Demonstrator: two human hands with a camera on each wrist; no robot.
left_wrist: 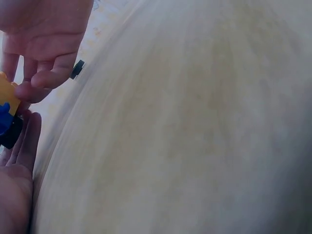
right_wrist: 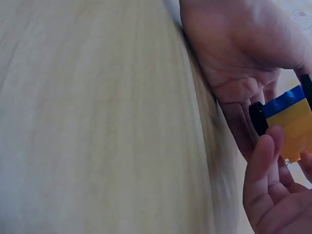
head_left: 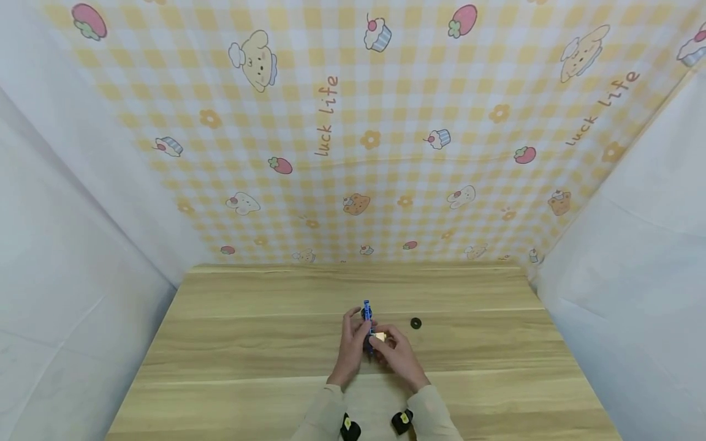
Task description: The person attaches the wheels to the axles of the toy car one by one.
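Both hands meet over the near middle of the table around a small building-brick toy. My left hand holds its long blue piece between thumb and fingers, with black wheels on the sides. My right hand pinches the yellow block that sits against the blue bricks. In the left wrist view the yellow block and a black wheel show at the left edge, partly cut off. Fingers hide much of the toy's underside.
A loose black wheel lies on the wooden table, right of the hands. A yellow checked cloth hangs behind, with white cloth at both sides. Two black objects with yellow marks show by the forearms.
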